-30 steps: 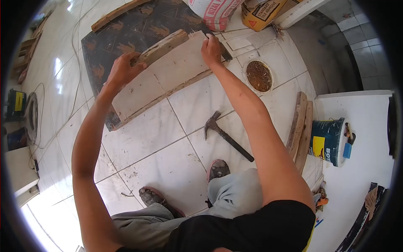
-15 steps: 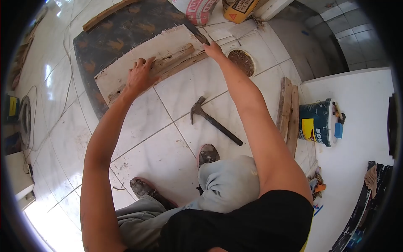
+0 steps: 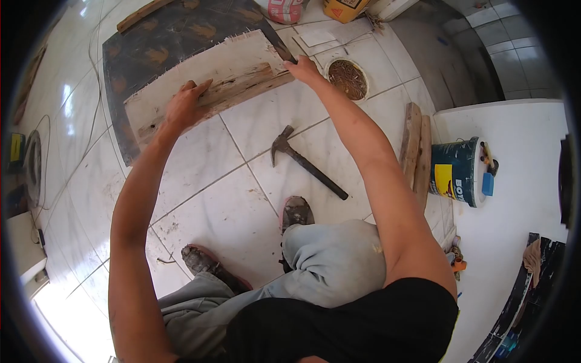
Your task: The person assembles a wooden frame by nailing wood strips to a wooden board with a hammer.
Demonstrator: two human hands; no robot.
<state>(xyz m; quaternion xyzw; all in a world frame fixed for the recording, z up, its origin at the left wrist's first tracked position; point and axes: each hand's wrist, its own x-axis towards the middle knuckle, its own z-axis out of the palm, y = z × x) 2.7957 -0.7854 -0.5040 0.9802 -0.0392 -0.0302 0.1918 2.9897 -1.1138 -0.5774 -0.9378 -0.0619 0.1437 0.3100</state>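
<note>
A dark sheet (image 3: 156, 55) with leaf-like prints lies on the tiles. Along its near side runs a pale, ragged-edged wooden board (image 3: 184, 66) with a rough wooden plank (image 3: 242, 86) in front. Bent over the plank towards its left part, my left hand (image 3: 183, 107) grips it; some fingers are folded and one points outward. At the right end, the fingers of my right hand (image 3: 302, 69) close around a dark piece by the board's corner, whose kind I cannot make out. Between my arms, a claw hammer (image 3: 308, 169) lies on the floor, touched by neither hand.
A round tub of brown debris (image 3: 347, 78) stands just beyond my right hand. Wooden planks (image 3: 410, 142) and a dark green paint bucket (image 3: 455, 172) are by the white wall at right. Bags (image 3: 345, 8) stand at the back; a cable (image 3: 92, 130) runs along the left.
My left hand has shifted left along with the panel's left end, and its fingers are less spread. My right hand stays at the right end. The view has shifted slightly.
</note>
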